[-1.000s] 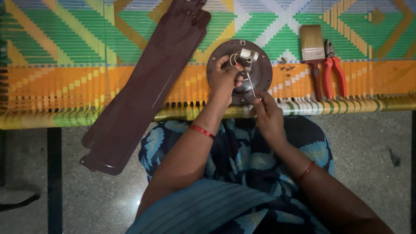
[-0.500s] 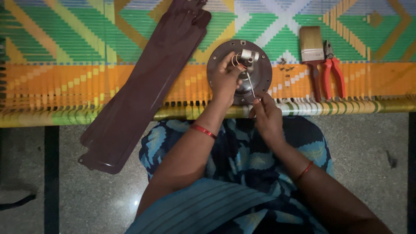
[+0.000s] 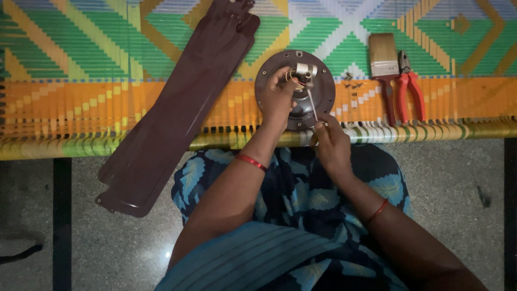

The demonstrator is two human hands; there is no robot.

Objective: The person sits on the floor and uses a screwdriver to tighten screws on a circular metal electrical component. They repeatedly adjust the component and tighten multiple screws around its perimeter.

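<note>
Fan motor [image 3: 295,89] sat at the woven cot's [image 3: 81,102] near edge. Left hand [image 3: 277,97] pinched its wires; right hand [image 3: 329,141] gripped a thin screwdriver [image 3: 311,103]. Mid-step on the centre fitting; next probably needs steady turning.

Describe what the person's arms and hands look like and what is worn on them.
Both forearms are bare, with no sleeves or gloves. A thin red bangle circles the left wrist, and another the right wrist. No rings show on the left hand or right hand.

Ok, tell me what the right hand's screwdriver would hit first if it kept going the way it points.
Probably the metal shaft fitting at the hub of the round fan motor cover; the right hand aims the screwdriver there, though depth is unclear.
</note>
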